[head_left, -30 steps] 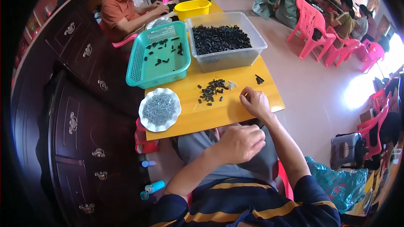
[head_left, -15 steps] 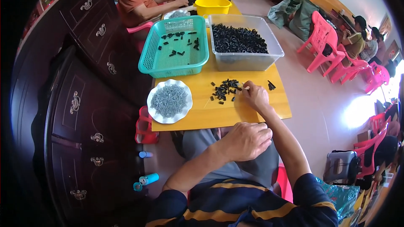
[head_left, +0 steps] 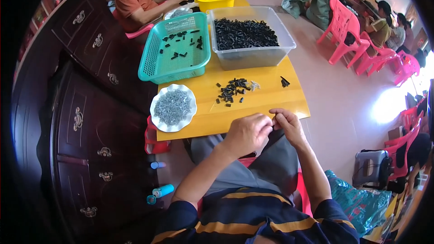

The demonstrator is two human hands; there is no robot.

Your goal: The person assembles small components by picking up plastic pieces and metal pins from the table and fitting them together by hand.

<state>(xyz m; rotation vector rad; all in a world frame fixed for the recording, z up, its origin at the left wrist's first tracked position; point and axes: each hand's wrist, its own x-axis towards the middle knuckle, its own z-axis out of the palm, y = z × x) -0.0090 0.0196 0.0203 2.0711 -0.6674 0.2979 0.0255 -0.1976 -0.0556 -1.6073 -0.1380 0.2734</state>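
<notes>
My left hand [head_left: 250,134] and my right hand [head_left: 290,126] meet above my lap, just off the front edge of the yellow table. Both have fingers pinched together, fingertips almost touching. Whatever they hold is too small and too hidden to make out. Beyond them lies a loose pile of short black tubular pieces [head_left: 232,91], with a few small clear pieces [head_left: 254,85] at its right side. Several longer black pieces [head_left: 285,82] rest apart, farther right. Nearer the left edge, a white scalloped plate [head_left: 154,119] holds many thin, clear, greyish pieces [head_left: 173,107].
A green mesh basket [head_left: 149,73] with scattered black pieces stands beside a clear plastic bin [head_left: 253,62] full of them. Behind are a yellow tub [head_left: 216,2] and a co-worker in an orange shirt [head_left: 134,1]. Dark drawers [head_left: 97,108] line the left; pink chairs [head_left: 341,31] stand right.
My right hand has drawn back from the black pile to meet my left hand, which has shifted slightly left and forward. Clear pieces now show beside the pile. The view has shifted slightly.
</notes>
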